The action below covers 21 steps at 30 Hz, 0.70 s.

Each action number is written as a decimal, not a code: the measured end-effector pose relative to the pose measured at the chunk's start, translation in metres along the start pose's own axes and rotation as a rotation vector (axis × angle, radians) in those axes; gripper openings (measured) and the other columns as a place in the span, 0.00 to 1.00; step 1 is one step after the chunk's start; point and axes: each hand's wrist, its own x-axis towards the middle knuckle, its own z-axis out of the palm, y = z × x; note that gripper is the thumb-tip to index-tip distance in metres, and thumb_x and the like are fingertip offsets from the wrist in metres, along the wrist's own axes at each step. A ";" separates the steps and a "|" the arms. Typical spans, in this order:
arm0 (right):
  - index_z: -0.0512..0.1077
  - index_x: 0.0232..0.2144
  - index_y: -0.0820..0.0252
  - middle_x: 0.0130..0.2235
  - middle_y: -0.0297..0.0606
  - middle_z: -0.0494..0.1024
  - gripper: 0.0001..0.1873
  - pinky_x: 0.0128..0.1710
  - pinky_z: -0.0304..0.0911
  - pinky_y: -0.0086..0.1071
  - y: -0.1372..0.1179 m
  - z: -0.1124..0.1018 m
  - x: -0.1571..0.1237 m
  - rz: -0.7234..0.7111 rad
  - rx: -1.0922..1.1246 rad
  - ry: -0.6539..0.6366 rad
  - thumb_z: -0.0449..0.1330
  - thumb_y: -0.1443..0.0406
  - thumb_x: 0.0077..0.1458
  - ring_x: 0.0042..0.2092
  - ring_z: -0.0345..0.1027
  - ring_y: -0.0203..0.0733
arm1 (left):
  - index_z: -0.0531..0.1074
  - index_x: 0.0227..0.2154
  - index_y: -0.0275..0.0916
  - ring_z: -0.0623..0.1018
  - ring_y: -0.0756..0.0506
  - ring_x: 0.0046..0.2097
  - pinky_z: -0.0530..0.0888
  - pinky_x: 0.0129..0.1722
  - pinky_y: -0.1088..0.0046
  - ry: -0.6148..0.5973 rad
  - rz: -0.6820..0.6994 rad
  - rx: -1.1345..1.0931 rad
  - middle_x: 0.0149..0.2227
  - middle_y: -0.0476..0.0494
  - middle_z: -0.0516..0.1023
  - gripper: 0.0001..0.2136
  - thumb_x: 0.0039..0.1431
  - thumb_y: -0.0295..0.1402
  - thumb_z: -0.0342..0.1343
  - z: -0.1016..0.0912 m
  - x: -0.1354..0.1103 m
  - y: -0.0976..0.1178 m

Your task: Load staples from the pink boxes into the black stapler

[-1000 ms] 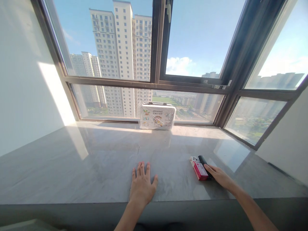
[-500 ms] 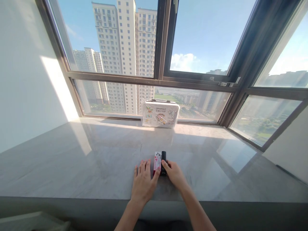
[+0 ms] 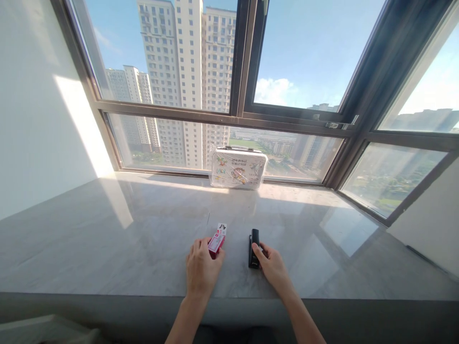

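My left hand [image 3: 202,267] grips a small pink and white box [image 3: 217,240] from both sides, thumb on the right and fingers on the left. The box tilts to the right at its far end, where a white part with dark print shows. To the right, my right hand [image 3: 273,267] is closed around a black stapler [image 3: 255,248], with the thumb on its top and the other fingers partly hidden at its right side. A gap of bare stone lies between box and stapler.
A white carry case [image 3: 238,169] with cartoon prints, wrapped in clear plastic, stands against the window at the back of the marble sill [image 3: 150,239]. The sill's front edge [image 3: 125,295] runs just below my hands. A white wall [image 3: 32,119] rises at the left.
The box and the stapler, side by side before, are now apart. My left hand has closed on the box and moved it left; my right hand has shifted the stapler right.
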 end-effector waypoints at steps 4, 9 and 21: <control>0.78 0.49 0.67 0.21 0.33 0.70 0.36 0.24 0.55 0.29 -0.003 0.000 -0.003 0.006 0.009 0.014 0.55 0.42 0.56 0.24 0.62 0.39 | 0.72 0.48 0.42 0.75 0.37 0.48 0.70 0.50 0.62 0.061 -0.013 0.006 0.47 0.41 0.75 0.17 0.61 0.44 0.55 -0.005 0.018 -0.017; 0.78 0.48 0.66 0.21 0.32 0.70 0.36 0.24 0.56 0.29 -0.008 0.000 -0.004 0.015 0.015 0.035 0.56 0.42 0.54 0.24 0.62 0.39 | 0.73 0.48 0.41 0.74 0.36 0.50 0.70 0.49 0.62 0.032 -0.084 0.088 0.46 0.39 0.76 0.18 0.61 0.44 0.53 -0.006 0.050 -0.042; 0.79 0.46 0.65 0.22 0.33 0.69 0.34 0.24 0.56 0.29 -0.004 0.004 -0.007 0.000 -0.030 0.056 0.54 0.42 0.56 0.25 0.62 0.40 | 0.75 0.42 0.48 0.73 0.35 0.49 0.63 0.51 0.55 0.084 -0.093 0.266 0.46 0.43 0.77 0.12 0.59 0.45 0.54 -0.032 -0.002 -0.079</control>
